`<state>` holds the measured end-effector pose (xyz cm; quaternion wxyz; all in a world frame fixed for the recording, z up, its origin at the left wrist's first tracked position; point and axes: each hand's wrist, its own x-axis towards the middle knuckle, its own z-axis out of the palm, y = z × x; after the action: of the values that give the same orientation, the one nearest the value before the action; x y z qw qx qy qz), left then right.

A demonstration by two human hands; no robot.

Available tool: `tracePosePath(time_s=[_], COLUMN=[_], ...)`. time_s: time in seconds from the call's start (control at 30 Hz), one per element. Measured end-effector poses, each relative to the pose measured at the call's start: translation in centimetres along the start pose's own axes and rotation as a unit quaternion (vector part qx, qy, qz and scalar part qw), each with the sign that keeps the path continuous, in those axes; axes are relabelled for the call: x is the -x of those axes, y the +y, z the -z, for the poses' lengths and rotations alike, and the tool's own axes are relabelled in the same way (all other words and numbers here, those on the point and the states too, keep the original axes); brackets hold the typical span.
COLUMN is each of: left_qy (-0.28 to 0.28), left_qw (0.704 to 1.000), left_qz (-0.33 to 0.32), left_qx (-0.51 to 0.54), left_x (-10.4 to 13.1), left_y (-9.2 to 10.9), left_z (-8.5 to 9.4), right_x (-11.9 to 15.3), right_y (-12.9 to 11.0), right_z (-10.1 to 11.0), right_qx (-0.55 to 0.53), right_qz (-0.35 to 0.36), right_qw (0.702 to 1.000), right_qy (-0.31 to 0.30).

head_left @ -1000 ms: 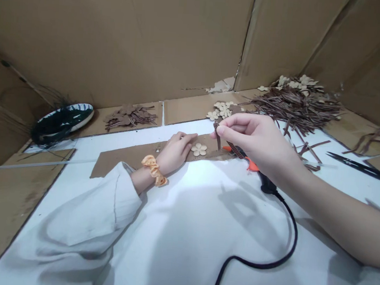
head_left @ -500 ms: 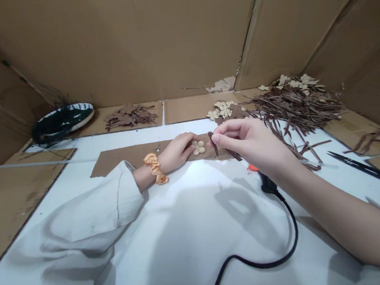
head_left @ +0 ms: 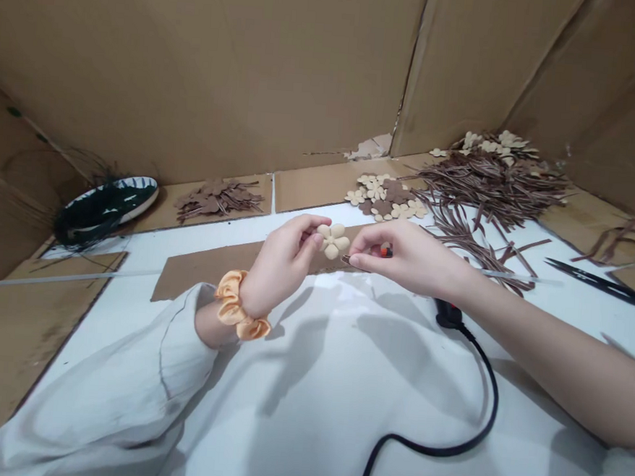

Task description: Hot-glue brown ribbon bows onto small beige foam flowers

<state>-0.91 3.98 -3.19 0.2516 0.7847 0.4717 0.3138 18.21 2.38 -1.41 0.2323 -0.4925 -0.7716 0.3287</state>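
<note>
Between thumb and fingers, my left hand (head_left: 286,261) pinches a cream five-petalled flower cutout (head_left: 333,240), lifted above a brown cardboard strip (head_left: 212,267). My right hand (head_left: 398,251) is closed just to the flower's right, pinching a brown striped strip (head_left: 347,259); most of the strip is hidden by the fingers. The strip's tip is close to the flower's lower right petal, and I cannot tell if they touch. Behind my right hand, a corded black tool (head_left: 448,314) lies on the white table, partly covered, with an orange bit showing near the fingers.
Cream and brown flowers (head_left: 385,197) lie behind my hands. A large heap of brown strips (head_left: 495,189) is at the back right, beside black tweezers (head_left: 597,281). At left stand a plate of dark threads (head_left: 107,205) and a brown pile (head_left: 216,200). A black cord (head_left: 444,444) crosses the front.
My left hand has picked the flower up off the cardboard. My right hand has lowered and moved closer to it with the brown strip.
</note>
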Motion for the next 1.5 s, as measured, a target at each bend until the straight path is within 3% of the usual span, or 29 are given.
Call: tracePosePath(time_s=[0.2, 0.43, 0.67, 0.93, 1.5], left_qy=[-0.007, -0.065, -0.073, -0.064, -0.031], left_qw=[0.999, 0.99, 0.986, 0.984, 0.987], left_qz=[0.018, 0.044, 0.068, 0.07, 0.056], left_qx=[0.05, 0.118, 0.134, 0.153, 0.146], left_x=[1.1, 1.3, 1.5, 1.5, 2.0], left_y=[2.1, 2.8, 3.3, 3.5, 3.9], left_z=[0.6, 1.3, 1.3, 1.3, 0.9], right_x=[0.4, 0.7, 1.0, 1.2, 1.2], right_y=[-0.6, -0.6, -0.7, -0.9, -1.1], right_z=[0.3, 0.3, 0.0, -0.1, -0.2], right_qx=[-0.029, -0.001, 0.073, 0.131, 0.088], right_qz=[0.03, 0.071, 0.113, 0.131, 0.114], right_qw=[0.999, 0.996, 0.987, 0.975, 0.982], right_qy=[0.021, 0.056, 0.086, 0.121, 0.123])
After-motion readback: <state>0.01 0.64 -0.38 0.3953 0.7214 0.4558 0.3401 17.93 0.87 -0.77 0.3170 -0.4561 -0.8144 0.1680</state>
